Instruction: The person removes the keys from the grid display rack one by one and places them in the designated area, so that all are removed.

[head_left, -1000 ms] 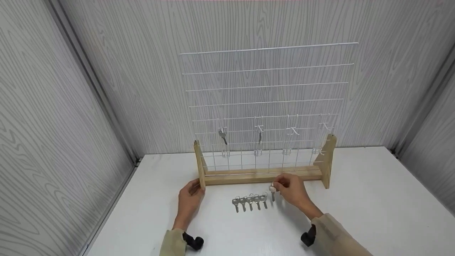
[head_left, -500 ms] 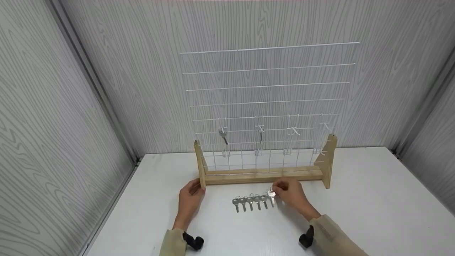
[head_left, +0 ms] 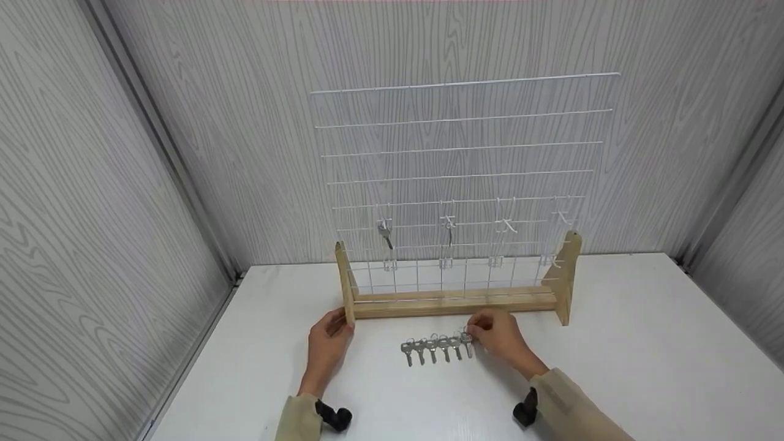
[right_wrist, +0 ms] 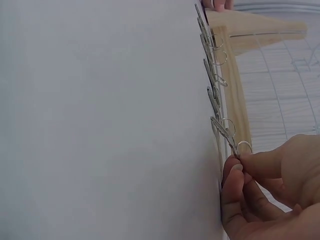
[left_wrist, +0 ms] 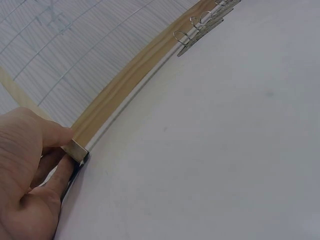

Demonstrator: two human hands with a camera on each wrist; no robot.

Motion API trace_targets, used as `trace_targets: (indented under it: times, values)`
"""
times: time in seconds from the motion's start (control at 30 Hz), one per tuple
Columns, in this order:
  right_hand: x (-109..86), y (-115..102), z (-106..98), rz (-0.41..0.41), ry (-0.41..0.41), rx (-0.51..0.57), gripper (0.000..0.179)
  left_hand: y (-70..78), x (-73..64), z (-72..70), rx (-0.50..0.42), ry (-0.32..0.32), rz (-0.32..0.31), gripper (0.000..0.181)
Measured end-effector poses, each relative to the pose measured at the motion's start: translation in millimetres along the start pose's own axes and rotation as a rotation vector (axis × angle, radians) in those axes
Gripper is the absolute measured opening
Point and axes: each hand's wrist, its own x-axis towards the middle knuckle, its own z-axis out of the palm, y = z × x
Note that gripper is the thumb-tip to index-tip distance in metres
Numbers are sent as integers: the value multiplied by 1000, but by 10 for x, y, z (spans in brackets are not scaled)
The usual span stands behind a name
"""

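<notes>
Right hand (head_left: 499,340) pinches the ringed head of a key (head_left: 468,344) between thumb and fingertips (right_wrist: 235,172), at the row's 3 o'clock end, on the white table (head_left: 612,367). Left hand (head_left: 327,346), fingers curled, grips the wooden foot (left_wrist: 77,147) of the wire rack (head_left: 453,300) at the keys' (head_left: 432,349) 9 o'clock.

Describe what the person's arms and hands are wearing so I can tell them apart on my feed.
Both hands, left hand and right hand, are bare, with no gloves or rings visible. Each forearm wears a khaki-beige long sleeve ending at the wrist. A small black camera mount sits at the left cuff and a matching black mount at the right cuff. No cables show.
</notes>
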Motion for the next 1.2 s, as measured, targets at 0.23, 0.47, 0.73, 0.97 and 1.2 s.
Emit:
trace_targets:
  times: [0.23, 0.47, 0.73, 0.97, 1.2]
  values:
    - [1, -15, 6, -16, 2, -15, 10, -3, 12, 6, 17, 6, -13, 41]
    - [-11, -19, 5, -67, -1, -36, 5, -25, 39, 16, 21, 17, -27, 41]
    - [-15, -43, 4, -54, -9, -37, 5, -7, 18, 26, 22, 18, -27, 41]
    - [2, -80, 1, -36, -15, -43, 7, -18, 18, 21, 21, 19, -30, 41]
    - [35, -91, -30, -36, -9, -65, 7, -19, 16, 20, 23, 13, -19, 42]
